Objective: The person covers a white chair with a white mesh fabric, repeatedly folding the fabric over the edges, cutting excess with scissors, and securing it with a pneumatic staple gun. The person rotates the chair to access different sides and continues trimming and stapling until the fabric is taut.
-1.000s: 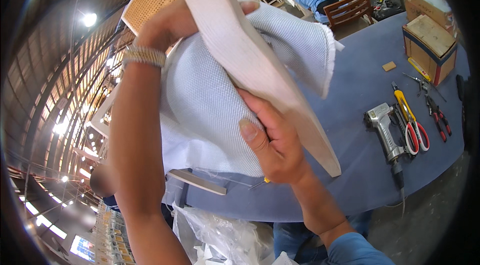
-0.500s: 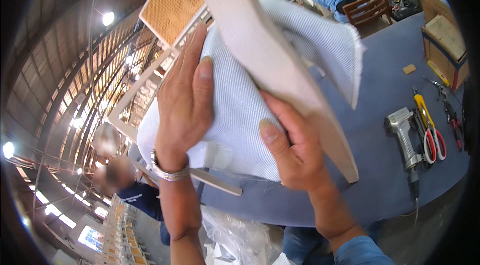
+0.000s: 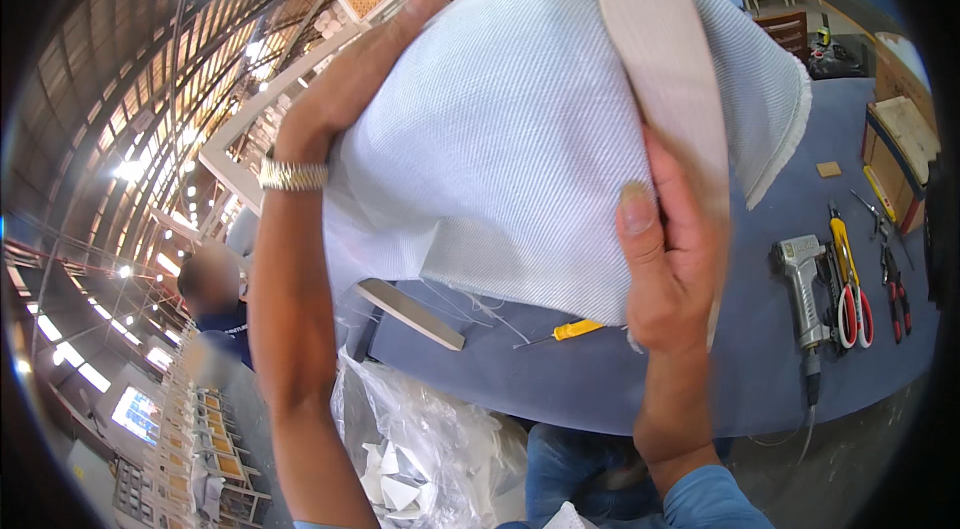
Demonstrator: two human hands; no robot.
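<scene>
If I pull harder on one side than the other, I could skew the weave of this pale fabric point(image 3: 490, 129) or set creases in it. Tugging by its raw edges might unravel them further, and the loose threads point(image 3: 488, 307) below could snag on the yellow-handled screwdriver point(image 3: 577, 329) lying on the desk point(image 3: 760, 379). My right hand point(image 3: 675, 264) pinches the fabric's edge, thumb in front, fingers curled beside the curved wooden piece point(image 3: 665, 29); if that grip slackened, the cloth could slip. My left hand point(image 3: 365, 64) lies along the upper left edge, fingers outstretched; I cannot tell whether it grips anything. The fabric is up in front of me, above the desk: bluish-white, finely ribbed, bulging broadly left of the wood, with a fringed flap beyond it.
</scene>
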